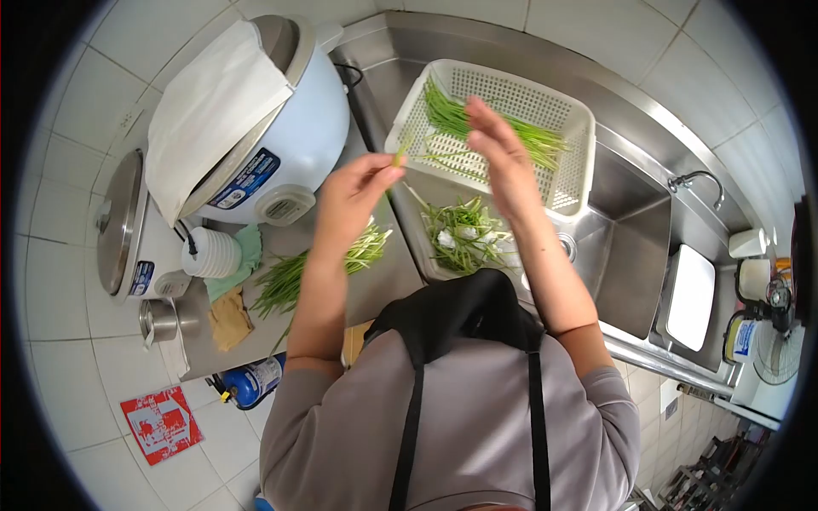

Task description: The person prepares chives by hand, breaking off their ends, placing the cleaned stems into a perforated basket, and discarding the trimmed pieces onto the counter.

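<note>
My left hand point(362, 187) is closed in a pinch on a thin green chive stalk point(399, 157), held just off the left edge of a white perforated basket point(582, 111). Over that basket, my right hand point(507, 166) is raised with its fingers apart and nothing seen in it. Long green chives point(532, 136) lie in the basket, partly hidden behind my right hand. Below the basket, a heap of chive trimmings point(460, 217) lies with white bits among it. Another bunch of chives point(285, 285) rests on the steel counter, partly covered by my left forearm.
A large pale blue rice cooker point(328, 111) with a white cloth stands on the left. Near it are stacked white cups point(211, 253), a green cloth point(249, 251) and a tan cloth point(228, 319). Sink basins, a tap point(699, 180) and a white board point(690, 298) are on the right.
</note>
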Available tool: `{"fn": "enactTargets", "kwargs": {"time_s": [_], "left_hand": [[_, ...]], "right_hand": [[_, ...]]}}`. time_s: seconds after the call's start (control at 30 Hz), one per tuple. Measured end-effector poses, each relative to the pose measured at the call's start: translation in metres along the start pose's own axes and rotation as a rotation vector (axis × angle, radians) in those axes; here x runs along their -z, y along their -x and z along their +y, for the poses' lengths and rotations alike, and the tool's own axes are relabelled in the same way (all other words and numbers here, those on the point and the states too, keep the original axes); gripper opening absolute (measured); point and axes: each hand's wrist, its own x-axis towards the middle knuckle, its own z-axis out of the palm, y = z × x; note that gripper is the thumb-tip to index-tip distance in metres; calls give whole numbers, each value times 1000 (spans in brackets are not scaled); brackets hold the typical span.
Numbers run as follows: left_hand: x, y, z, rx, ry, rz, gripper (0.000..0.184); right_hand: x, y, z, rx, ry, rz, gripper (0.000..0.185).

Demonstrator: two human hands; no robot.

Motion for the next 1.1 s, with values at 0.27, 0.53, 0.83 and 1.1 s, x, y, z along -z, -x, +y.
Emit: {"fn": "enactTargets", "kwargs": {"time_s": [0.27,0.53,0.83,1.1], "left_hand": [[116,59,-74,275,-937,-248,14],[123,84,-91,422,-849,-129,33],[54,51,-22,117,-756,-71,31],[-62,-25,-2,-597,-607,-22,29]], "right_hand": [[122,-62,30,-241,522,-45,24],[163,-87,120,-711,1781,-675,23],[142,-85,42,-400,1544,-508,22],[94,-21,-84,-136,884,-319,6]]}}
